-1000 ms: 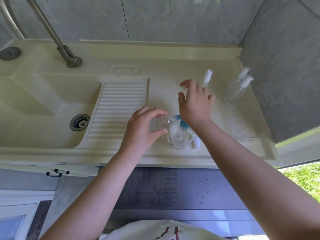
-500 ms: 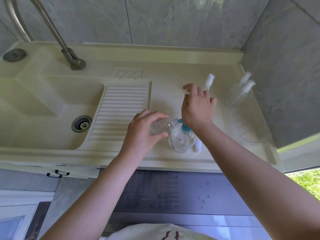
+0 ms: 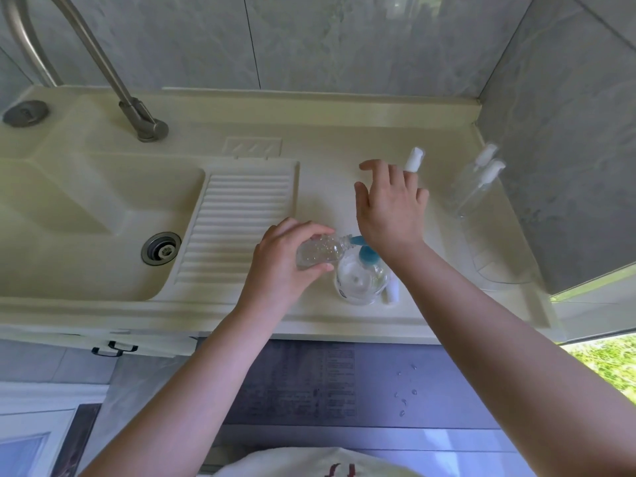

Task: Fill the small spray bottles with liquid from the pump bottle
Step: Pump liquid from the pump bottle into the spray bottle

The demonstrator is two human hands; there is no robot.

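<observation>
The left hand (image 3: 282,259) pinches the small bottle (image 3: 318,253), its long axis toward 3 o'clock, mouth at the pump spout (image 3: 358,240). The right hand (image 3: 389,208), fingers spread, rests on the pump bottle (image 3: 361,280).

Two bare arms with no sleeves, left hand (image 3: 285,259), right hand (image 3: 390,208), white top (image 3: 303,464) with small dark red marks

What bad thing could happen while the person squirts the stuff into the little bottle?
The small bottle is held tilted with its narrow mouth at the blue spout, so liquid could miss and spill on the counter. The right hand presses the pump with its palm, fingers spread; a hard push might tip the pump bottle near the counter's front edge. Drops already show on the surface below.
</observation>
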